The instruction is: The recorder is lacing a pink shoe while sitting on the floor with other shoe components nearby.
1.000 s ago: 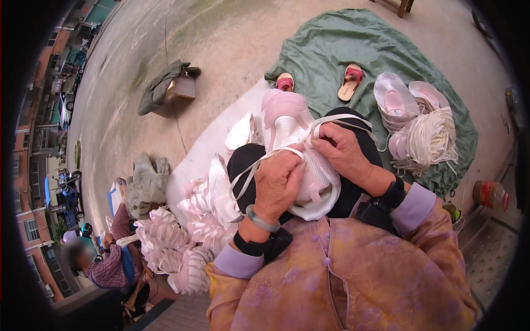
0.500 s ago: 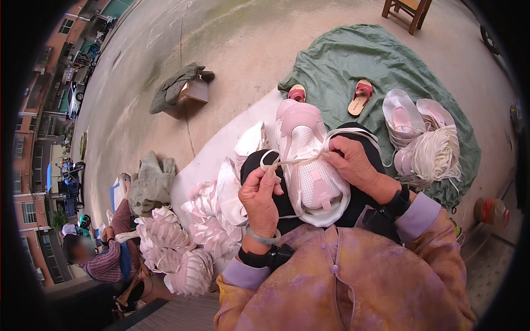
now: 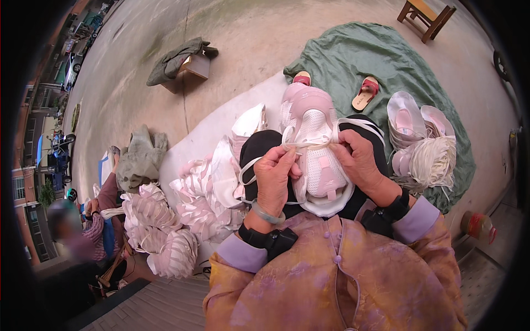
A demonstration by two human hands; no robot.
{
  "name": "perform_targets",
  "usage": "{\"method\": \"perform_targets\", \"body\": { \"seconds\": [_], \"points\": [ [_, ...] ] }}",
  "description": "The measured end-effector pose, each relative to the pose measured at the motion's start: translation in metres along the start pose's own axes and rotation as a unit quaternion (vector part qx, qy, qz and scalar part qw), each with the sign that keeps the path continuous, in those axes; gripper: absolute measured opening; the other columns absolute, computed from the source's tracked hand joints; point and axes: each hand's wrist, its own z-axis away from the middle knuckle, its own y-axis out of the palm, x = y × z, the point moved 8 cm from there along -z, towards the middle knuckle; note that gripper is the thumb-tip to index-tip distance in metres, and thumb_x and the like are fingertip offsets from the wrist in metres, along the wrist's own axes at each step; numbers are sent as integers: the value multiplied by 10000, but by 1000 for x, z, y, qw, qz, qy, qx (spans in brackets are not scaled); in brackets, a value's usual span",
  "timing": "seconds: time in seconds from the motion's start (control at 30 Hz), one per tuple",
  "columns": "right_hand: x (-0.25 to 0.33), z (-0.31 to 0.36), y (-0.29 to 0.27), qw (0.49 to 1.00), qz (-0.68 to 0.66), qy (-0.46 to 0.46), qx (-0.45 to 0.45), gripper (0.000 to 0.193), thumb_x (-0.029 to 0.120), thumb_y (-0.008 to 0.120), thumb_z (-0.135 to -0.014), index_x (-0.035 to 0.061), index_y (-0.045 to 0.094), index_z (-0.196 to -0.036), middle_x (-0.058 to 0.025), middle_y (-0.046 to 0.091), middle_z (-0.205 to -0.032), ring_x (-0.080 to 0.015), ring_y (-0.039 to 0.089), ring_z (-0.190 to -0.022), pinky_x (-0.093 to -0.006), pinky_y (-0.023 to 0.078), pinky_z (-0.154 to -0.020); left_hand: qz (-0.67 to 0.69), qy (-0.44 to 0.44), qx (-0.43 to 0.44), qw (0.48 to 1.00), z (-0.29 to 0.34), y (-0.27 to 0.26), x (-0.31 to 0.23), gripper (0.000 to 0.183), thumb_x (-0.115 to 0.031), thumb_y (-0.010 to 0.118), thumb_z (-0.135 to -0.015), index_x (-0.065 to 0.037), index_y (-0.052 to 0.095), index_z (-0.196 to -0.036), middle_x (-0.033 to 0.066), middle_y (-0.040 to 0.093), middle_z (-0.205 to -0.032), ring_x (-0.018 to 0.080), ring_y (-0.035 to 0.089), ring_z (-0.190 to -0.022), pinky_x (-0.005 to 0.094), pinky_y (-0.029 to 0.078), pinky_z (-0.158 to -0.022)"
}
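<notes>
A pink and white sneaker upper (image 3: 320, 168) rests between my knees, its mesh and pink panels facing up. A white shoelace (image 3: 303, 144) runs across it, stretched between my two hands. My left hand (image 3: 276, 174) pinches the lace at the upper's left edge, thumb against forefinger. On the other edge my right hand (image 3: 358, 160) also pinches the lace, its fingers bent and partly hidden. A loose loop of lace lies over my right knee, and another hangs by my left knee.
Pink and white uppers (image 3: 201, 198) are heaped on a pale sheet at left, beside bundled ones (image 3: 152, 218). More uppers and a lace bundle (image 3: 433, 160) sit on a green cloth (image 3: 381, 55) at right, near red slippers (image 3: 366, 94). Another person (image 3: 91, 226) sits at far left.
My hands have come to the upper's two edges, drawing the lace straighter across it. The whole view has shifted slightly.
</notes>
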Motion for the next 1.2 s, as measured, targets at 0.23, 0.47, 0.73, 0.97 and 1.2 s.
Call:
{"method": "perform_targets", "body": {
  "seconds": [0.23,0.47,0.73,0.97,1.2],
  "points": [
    [-9,4,-1,997,-58,56,16,144,95,655,-814,12,537,-813,5,488,-651,-60,417,-587,-228,393,-536,-79,36,-3,996,-4,4,6,102,-88,598,-884,9,623,-902,14,586,-638,54,484,-481,186,380,-470],
    [-14,6,-5,994,-85,64,-4,166,110,681,-803,19,546,-836,27,481,-670,-52,420,-601,-209,393,-547,-398,333,-21,855,10,33,-35,57,-6,630,-766,24,582,-765,92,576,-662,148,560,-534,283,444,-510],
    [26,-3,-35,997,-22,-66,-31,79,55,623,-814,21,557,-840,-16,520,-721,-93,460,-611,-230,410,-576,-479,353,32,803,32,48,-57,501,-99,770,-673,-4,496,-1082,57,523,-764,107,495,-570,235,407,-506],
    [80,7,23,948,186,-243,87,96,69,640,-726,56,603,-814,-97,555,-738,-292,550,-672,-362,430,-607,-564,320,43,760,33,47,-49,406,-131,675,-721,-5,557,-1089,125,581,-814,249,565,-600,343,464,-549],
    [67,6,42,940,253,-221,66,79,132,609,-722,73,561,-745,-90,535,-707,-285,563,-668,-390,426,-606,-506,324,65,797,29,37,-44,278,-54,601,-766,21,594,-1033,153,602,-788,280,596,-649,330,479,-604]
  ]
}}
